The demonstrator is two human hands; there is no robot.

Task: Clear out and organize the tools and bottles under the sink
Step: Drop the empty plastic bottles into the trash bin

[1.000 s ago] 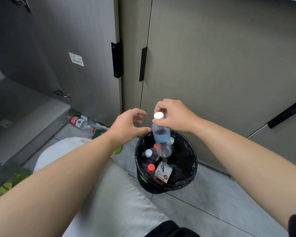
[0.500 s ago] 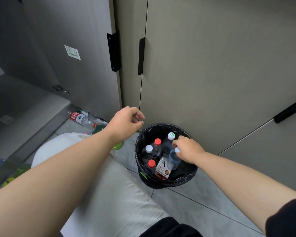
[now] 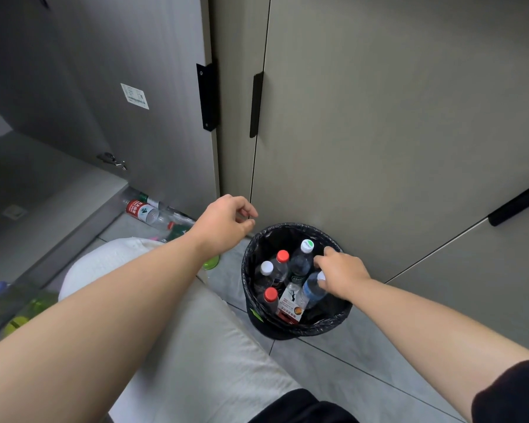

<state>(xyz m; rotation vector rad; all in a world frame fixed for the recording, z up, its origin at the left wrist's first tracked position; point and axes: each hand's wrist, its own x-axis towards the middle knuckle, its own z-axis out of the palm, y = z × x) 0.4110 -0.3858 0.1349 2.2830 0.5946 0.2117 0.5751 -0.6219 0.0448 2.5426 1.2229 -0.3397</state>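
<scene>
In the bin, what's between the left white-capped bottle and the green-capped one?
The farther red-capped bottle stands between the white-capped bottle and the green-capped bottle; the head view shows it.

1. My right arm wore a black sleeve (image 3: 513,392), plain and unmarked (only its end showed, at the lower corner of the view).
2. Below that sleeve the forearm ran uncovered to my right hand (image 3: 342,276), which was bare.
3. My left arm was uncovered along all its visible length, down to my bare left hand (image 3: 223,224).
4. My trousers (image 3: 196,346) were pale off-white with a fine, soft texture.
5. A patch of black cloth (image 3: 297,407), as dark as the sleeve, lay at my lap.
</scene>
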